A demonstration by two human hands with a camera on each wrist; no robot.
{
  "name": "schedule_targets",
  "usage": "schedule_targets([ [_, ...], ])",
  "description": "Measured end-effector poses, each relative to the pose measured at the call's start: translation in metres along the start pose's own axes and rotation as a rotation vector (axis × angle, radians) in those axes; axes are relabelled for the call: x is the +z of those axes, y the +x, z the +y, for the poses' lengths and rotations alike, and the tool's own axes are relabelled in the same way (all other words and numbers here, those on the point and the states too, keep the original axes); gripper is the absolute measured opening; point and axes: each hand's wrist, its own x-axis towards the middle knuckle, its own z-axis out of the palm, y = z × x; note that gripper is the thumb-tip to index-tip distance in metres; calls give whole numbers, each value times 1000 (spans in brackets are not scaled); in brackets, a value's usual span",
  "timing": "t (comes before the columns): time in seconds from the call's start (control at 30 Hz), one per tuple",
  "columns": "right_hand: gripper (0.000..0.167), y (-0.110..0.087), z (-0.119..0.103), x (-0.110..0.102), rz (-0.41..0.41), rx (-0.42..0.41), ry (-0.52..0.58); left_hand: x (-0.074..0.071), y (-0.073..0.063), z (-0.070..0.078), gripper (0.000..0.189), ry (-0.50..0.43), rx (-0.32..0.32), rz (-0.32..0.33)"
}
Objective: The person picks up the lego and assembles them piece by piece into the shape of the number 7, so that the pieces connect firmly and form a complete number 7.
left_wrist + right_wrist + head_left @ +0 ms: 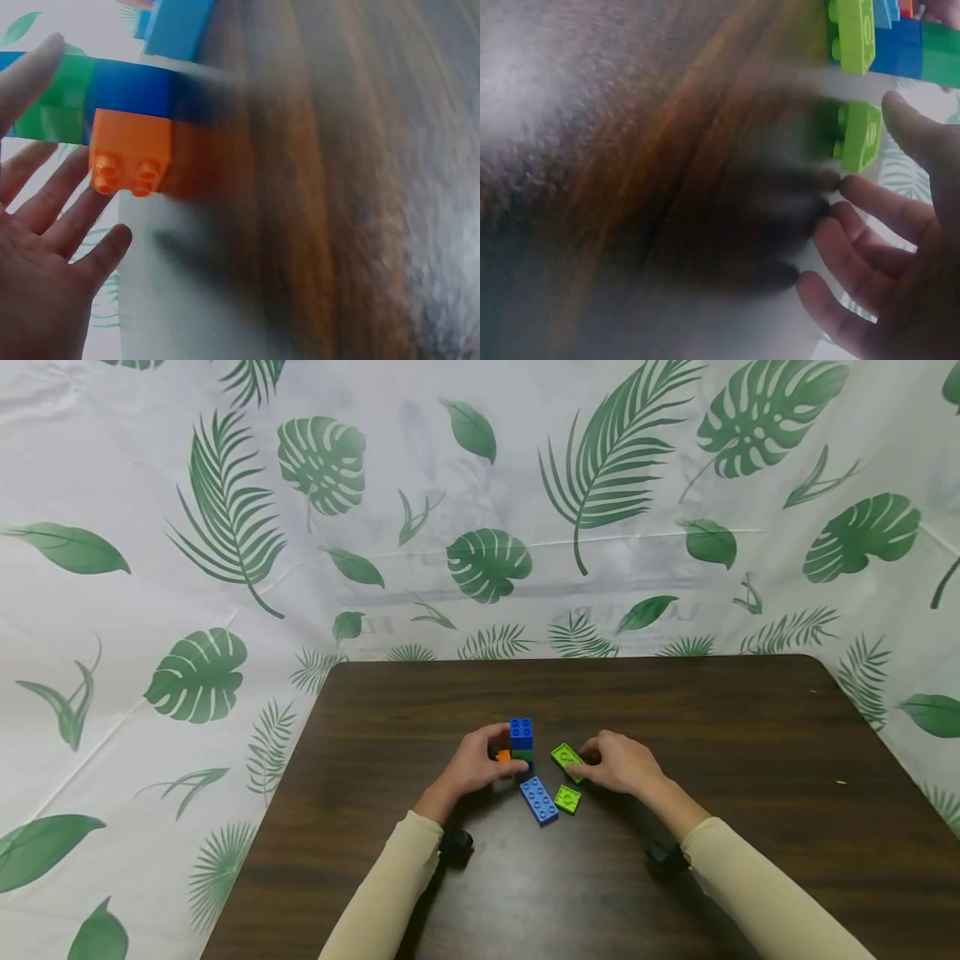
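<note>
A stack of toy building bricks (521,737), blue on top, green in the middle and blue below, stands upright on the table. My left hand (480,760) holds it, thumb across the front and fingers behind. An orange brick (131,150) is beside the bottom block, studs facing sideways; whether it is joined I cannot tell. My right hand (621,763) is at a long lime-green brick (567,762), which lies studs down. In the right wrist view its thumb and loosely bent fingers stand apart around that brick. A small lime-green brick (567,798) and a light-blue brick (539,800) lie nearer me.
The dark wood-grain table (750,752) spreads out on all sides of the bricks. A white leaf-print sheet (420,468) hangs behind its far edge. A tiny pale speck (842,782) lies on the right. Black wrist devices (456,847) sit at both sleeves.
</note>
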Motion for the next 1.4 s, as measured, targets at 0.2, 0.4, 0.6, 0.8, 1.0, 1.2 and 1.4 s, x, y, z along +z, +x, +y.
schedule_targets([
  [0.2, 47, -1, -3, 2, 10, 26, 20, -4, -3, 16, 60, -132, 111, 73],
  [0.4, 24, 3, -1, 4, -10, 30, 225, -2, 1, 16, 42, -191, 108, 121],
  [0.6, 23, 5, 2, -1, -49, 72, 499, -3, 1, 17, 37, -197, 107, 130],
  [0.8, 30, 9, -6, -13, -116, 158, 838, -2, 1, 13, 36, -160, 143, 161],
  [1.0, 37, 12, -16, -29, -244, 268, 1080, 2, 3, 9, 36, -180, 169, 171],
  [1.2, 36, 12, -25, -38, -281, 168, 1222, 2, 2, 17, 36, -221, 177, 168],
  [1.4, 39, 12, -36, -41, -237, 24, 1238, -7, -9, 40, 34, -218, 179, 139],
])
